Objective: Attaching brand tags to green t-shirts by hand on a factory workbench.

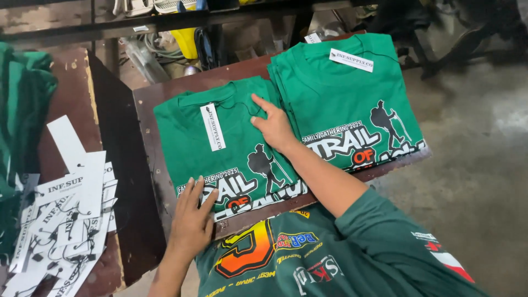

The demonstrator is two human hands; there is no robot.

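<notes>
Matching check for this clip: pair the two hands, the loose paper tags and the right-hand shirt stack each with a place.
Things:
1. left hand
2. right hand
3. pile of white tags
4. right stack of folded green shirts

Places:
A. far end of the wooden board, a tag at its collar
B. lower edge of the near folded green shirt, flat on the print
C. dark side table on the left
D. upper right part of the near shirt, fingers spread

Pairs: 1-B, 2-D, 3-C, 4-A
</notes>
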